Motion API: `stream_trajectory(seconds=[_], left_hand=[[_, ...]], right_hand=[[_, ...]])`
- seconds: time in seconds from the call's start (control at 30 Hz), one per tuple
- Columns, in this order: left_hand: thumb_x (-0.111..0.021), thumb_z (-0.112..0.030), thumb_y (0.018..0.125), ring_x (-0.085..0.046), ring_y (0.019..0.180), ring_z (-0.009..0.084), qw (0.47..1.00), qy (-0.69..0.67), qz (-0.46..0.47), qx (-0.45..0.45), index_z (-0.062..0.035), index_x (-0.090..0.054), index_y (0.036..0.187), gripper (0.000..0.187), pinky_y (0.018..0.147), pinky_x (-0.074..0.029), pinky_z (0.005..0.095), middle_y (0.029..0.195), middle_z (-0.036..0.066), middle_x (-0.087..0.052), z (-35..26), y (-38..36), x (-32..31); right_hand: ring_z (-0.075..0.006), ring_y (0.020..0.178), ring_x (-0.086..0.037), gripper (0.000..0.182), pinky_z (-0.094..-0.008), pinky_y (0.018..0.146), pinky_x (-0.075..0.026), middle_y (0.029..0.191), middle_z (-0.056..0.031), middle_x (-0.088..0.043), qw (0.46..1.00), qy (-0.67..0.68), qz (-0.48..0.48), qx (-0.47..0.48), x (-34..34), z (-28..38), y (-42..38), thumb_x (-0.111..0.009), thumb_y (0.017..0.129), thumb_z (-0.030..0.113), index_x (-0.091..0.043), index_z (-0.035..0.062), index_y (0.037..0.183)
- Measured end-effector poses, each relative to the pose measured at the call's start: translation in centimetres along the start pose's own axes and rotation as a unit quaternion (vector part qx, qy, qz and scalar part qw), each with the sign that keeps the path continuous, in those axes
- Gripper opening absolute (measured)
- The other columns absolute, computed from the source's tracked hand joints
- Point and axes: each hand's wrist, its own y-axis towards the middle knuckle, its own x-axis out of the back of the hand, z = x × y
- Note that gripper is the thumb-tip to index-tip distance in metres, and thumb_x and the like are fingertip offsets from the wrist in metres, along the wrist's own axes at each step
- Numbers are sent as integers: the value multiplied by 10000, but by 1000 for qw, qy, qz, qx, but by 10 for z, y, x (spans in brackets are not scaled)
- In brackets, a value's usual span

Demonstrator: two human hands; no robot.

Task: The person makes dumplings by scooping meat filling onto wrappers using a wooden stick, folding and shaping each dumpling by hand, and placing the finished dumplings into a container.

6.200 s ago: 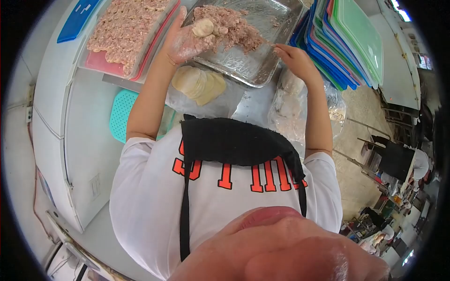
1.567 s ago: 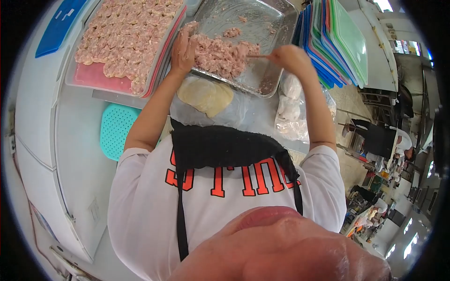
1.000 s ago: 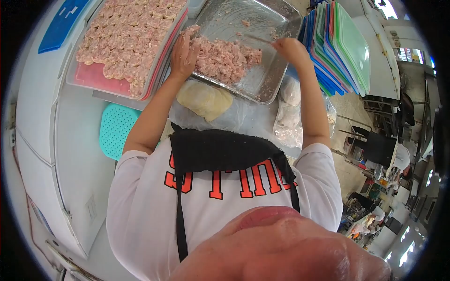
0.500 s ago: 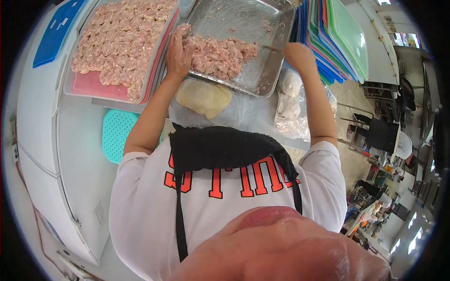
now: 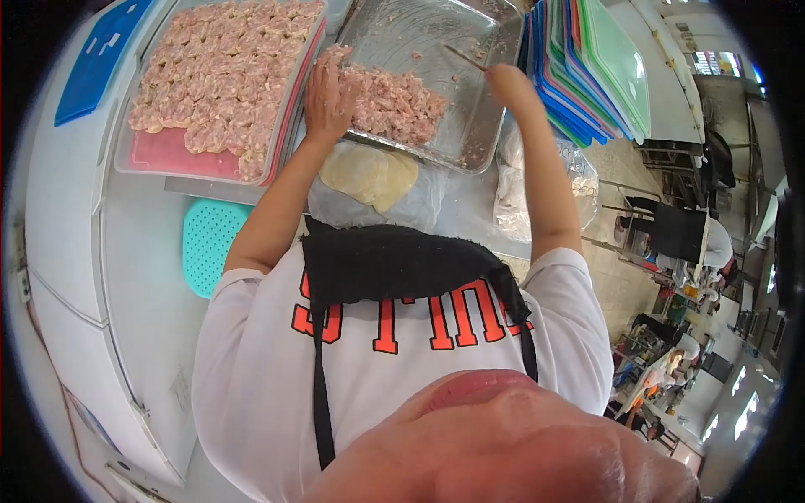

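Note:
A pinkish heap of minced meat point(image 5: 398, 105) lies in a metal tray point(image 5: 470, 155). Against the heap's left end is my left hand point(image 5: 329, 96), its fingers curled together; what they hold is largely hidden, though a bit of meat shows near the fingertips. My right hand point(image 5: 510, 84) is closed on a thin flat tool point(image 5: 464, 57) over the tray's right part. Below the tray, pale yellow round wrappers point(image 5: 369, 176) rest on clear plastic. To the left, rows of meat-filled pieces point(image 5: 222, 67) cover much of a pink-based tray point(image 5: 159, 152).
Stacked coloured trays or lids point(image 5: 599, 67) stand at the upper right. A plastic bag with pale contents point(image 5: 511, 197) lies beneath my right forearm. A turquoise perforated item point(image 5: 214, 243) is at the left, and a blue lid point(image 5: 101, 59) at the upper left. Other people are far right.
My right hand has moved left and slightly up, and the tool has swung away from the meat, its tip now pointing up-left. My left hand has shifted slightly right.

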Motion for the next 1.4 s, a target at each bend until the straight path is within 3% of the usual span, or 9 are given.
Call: stream_trajectory(seconds=[0.2, 0.33, 0.47, 0.67, 0.83, 1.1, 1.2, 1.3, 1.4], left_hand=[[-439, -299, 945, -440, 1201, 382, 999, 40, 0, 23, -10, -484, 1249, 422, 1034, -323, 442, 1254, 215, -495, -1, -2, -3], [-516, -247, 863, -438, 1184, 384, 1000, -1, 6, 19, -60, -475, 1273, 452, 1000, -344, 455, 1269, 202, -471, 2, -2, -3], [-522, -247, 857, -448, 1176, 379, 1000, 29, -2, 11, -60, -480, 1268, 453, 993, -351, 450, 1256, 191, -487, 2, 1, -6], [-531, -279, 868, -446, 1187, 365, 1000, 12, 10, 20, -75, -479, 1272, 456, 1000, -346, 440, 1271, 177, -487, -5, 1, -2], [-515, -321, 890, -441, 1198, 361, 999, 28, 11, 32, -74, -478, 1273, 458, 1009, -336, 439, 1275, 175, -486, -6, 0, -2], [-455, -321, 924, -400, 1231, 382, 999, 16, 8, 44, -72, -462, 1299, 450, 1044, -307, 445, 1315, 196, -448, 0, -3, -4], [-441, -301, 930, -400, 1231, 384, 998, 2, 9, 56, -63, -459, 1302, 442, 1049, -304, 446, 1316, 204, -446, -5, -3, -2], [-433, -299, 934, -404, 1226, 390, 1000, -15, -3, 26, -52, -463, 1295, 438, 1047, -307, 445, 1309, 209, -454, 3, -4, -4], [-416, -310, 940, -420, 1210, 392, 1000, -19, -14, 21, -35, -459, 1292, 449, 1041, -315, 435, 1286, 215, -474, 5, -4, -5]], right_hand=[[-405, 771, -637, 208, -429, 680, -524, 766, -230, -637, 986, 29, 10, 164, 4, 65, -28, -480, 849, 86, -640, -15, 936], [-377, 805, -650, 212, -430, 720, -525, 834, -236, -652, 988, -104, 112, 1, 30, 17, -25, -514, 839, 113, -630, -26, 949], [-326, 791, -667, 204, -408, 710, -533, 838, -200, -669, 975, -46, 195, 92, 12, 67, -53, -532, 826, 128, -639, -6, 936], [-359, 802, -672, 184, -446, 672, -546, 833, -225, -667, 983, -157, 79, 55, 6, -26, 13, -517, 795, 72, -685, -2, 803], [-360, 794, -672, 198, -446, 665, -546, 840, -212, -672, 996, -75, -2, 45, -17, 17, -1, -502, 812, 72, -691, 16, 797], [-374, 783, -660, 190, -455, 687, -530, 816, -222, -661, 971, -138, 96, 173, -7, 0, 14, -501, 817, 78, -661, 7, 890], [-358, 784, -662, 192, -443, 685, -528, 824, -206, -666, 986, -127, 59, 91, -54, -20, 36, -518, 807, 78, -656, 8, 920], [-338, 795, -660, 148, -419, 658, -527, 812, -211, -649, 974, 71, 88, 194, -38, 56, -3, -556, 783, 46, -619, 1, 909], [-353, 796, -657, 146, -436, 657, -524, 822, -220, -653, 973, 14, 86, 213, 10, 56, -16, -547, 790, 38, -614, -6, 913]])
